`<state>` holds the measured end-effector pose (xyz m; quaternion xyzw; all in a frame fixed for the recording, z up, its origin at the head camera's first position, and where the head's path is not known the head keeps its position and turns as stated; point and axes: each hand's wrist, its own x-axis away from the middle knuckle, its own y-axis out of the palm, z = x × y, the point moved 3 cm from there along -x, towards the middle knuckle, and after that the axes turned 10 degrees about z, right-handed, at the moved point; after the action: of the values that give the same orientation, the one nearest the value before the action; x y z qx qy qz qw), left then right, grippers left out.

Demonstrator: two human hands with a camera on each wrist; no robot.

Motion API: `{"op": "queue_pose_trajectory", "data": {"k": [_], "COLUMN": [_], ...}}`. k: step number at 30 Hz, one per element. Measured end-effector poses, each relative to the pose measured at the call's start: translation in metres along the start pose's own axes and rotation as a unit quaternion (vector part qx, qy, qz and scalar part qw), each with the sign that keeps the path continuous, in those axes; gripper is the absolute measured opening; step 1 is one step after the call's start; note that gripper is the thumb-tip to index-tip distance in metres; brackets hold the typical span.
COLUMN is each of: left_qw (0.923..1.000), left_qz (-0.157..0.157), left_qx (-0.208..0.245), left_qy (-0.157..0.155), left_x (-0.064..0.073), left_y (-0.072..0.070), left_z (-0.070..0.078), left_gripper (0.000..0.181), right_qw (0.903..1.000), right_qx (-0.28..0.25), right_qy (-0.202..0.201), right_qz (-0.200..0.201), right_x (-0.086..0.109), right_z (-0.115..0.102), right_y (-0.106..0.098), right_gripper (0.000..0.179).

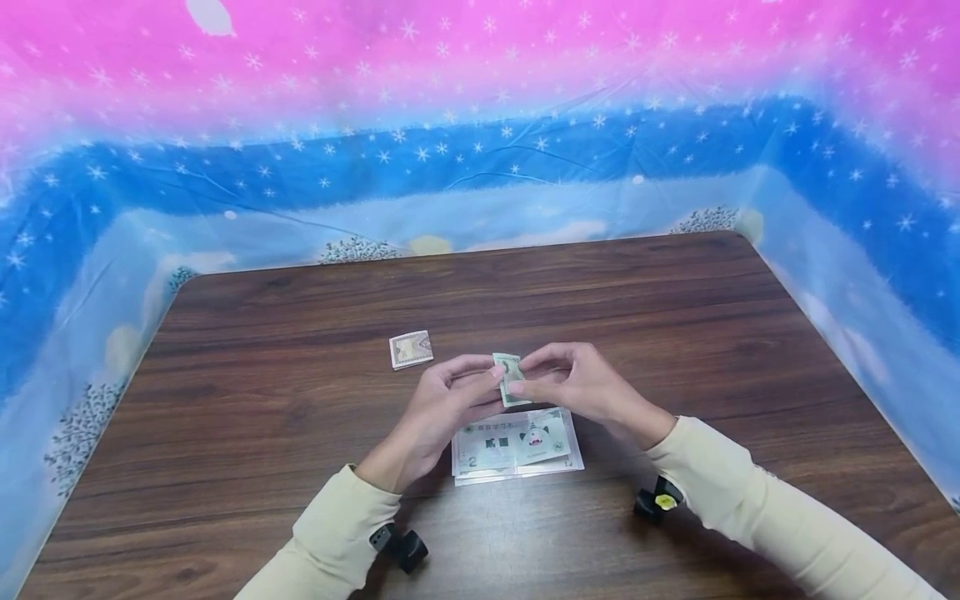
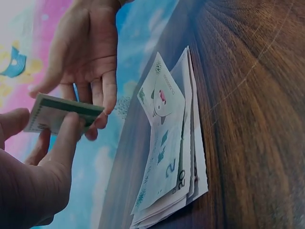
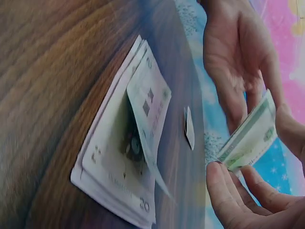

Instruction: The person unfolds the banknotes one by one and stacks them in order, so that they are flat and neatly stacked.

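Between the two hands is a small folded green banknote (image 1: 509, 380), held above the table. My left hand (image 1: 459, 398) pinches its left side, thumb on the near face. My right hand (image 1: 577, 385) pinches the right side with thumb and fingers. In the left wrist view, the folded banknote (image 2: 62, 114) shows a dark green band along its edge. Just below the hands lies a stack of banknotes (image 1: 517, 448); its top note carries a "2" and a panda-like face. The right wrist view shows this top note (image 3: 150, 102) bent up over a note marked "20".
A folded brownish banknote (image 1: 411, 349) lies on the wooden table (image 1: 285, 433), left of and beyond the hands. A pink and blue curtain with snowflakes (image 1: 450, 150) surrounds the table's back and sides. Black wrist cameras (image 1: 399, 547) hang at both sleeves.
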<state>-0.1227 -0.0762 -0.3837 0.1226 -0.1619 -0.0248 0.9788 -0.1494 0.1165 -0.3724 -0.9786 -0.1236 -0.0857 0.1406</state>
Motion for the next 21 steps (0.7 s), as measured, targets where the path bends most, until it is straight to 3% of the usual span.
{"op": "queue_pose_trajectory", "data": {"k": [10,17,21], "left_qw": [0.9994,0.9987,0.998], "left_qz": [0.011,-0.019,-0.011], "left_qx": [-0.021,-0.041,-0.055], "left_qy": [0.024,0.024,0.03], "left_x": [-0.002,0.0,0.002], "left_y": [-0.001,-0.006,-0.01], "left_z": [-0.001,0.002,0.006], "left_gripper": [0.034,0.036,0.035], "right_qw": [0.9987,0.9958,0.9944], "right_qx": [-0.027,-0.058,-0.08], "right_qy": [0.003,0.012,0.022], "right_qz": [-0.043,-0.07,-0.066], "right_x": [0.003,0.008,0.009], "right_z": [-0.001,-0.003,-0.003], "right_y": [0.009,0.002,-0.003], "right_gripper": [0.056,0.055,0.058]}}
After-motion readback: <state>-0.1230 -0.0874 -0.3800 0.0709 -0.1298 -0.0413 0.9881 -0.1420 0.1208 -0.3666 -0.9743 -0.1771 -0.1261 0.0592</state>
